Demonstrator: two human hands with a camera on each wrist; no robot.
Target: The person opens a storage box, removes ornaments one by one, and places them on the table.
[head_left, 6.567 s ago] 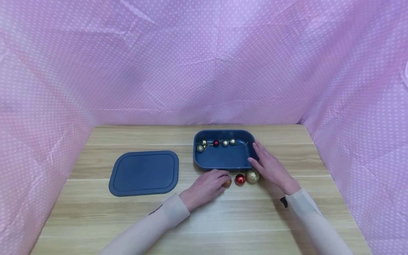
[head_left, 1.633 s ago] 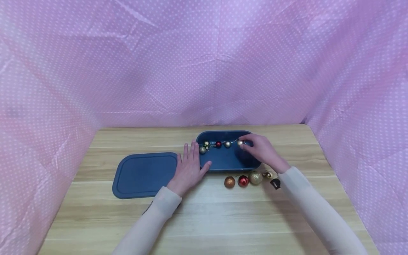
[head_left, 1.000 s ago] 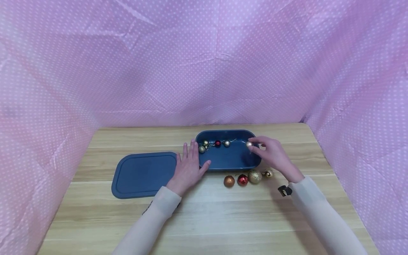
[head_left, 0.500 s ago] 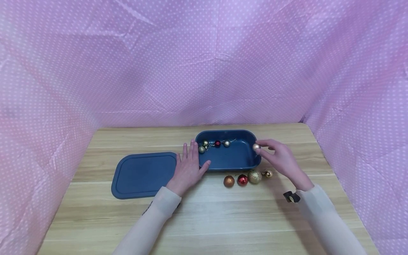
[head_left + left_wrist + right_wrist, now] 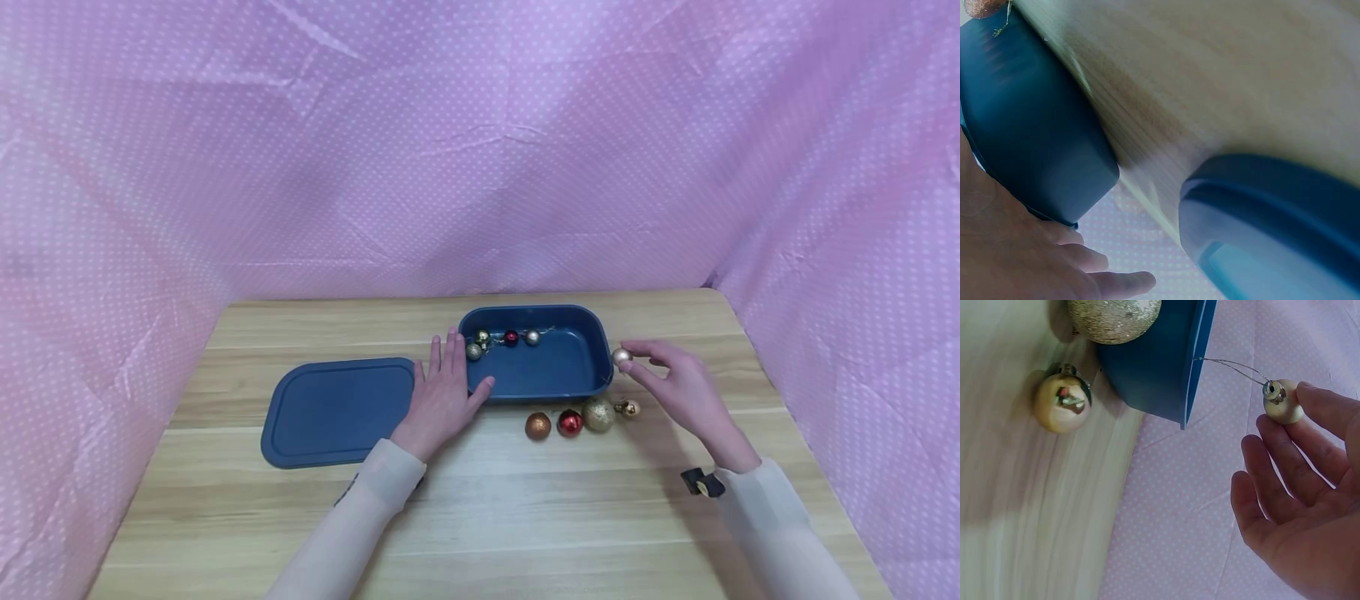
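Note:
My right hand pinches a small champagne-gold bauble between thumb and fingertips, just outside the right end of a dark blue box. Its thread loop stretches to the box rim in the right wrist view. My left hand rests with spread fingers against the box's left end. Inside lie a red bauble, a pale one and gold ones at the left. Along the front stand a copper bauble, a shiny red one, a big glittery gold one and a small gold one.
A flat blue lid lies on the wooden table left of the box, partly beside my left forearm. Pink dotted cloth hangs behind the table and at both sides.
My right hand has lifted the champagne bauble from the box and carried it right past the rim. Earlier my left hand let go of the copper bauble and moved to the box's left end.

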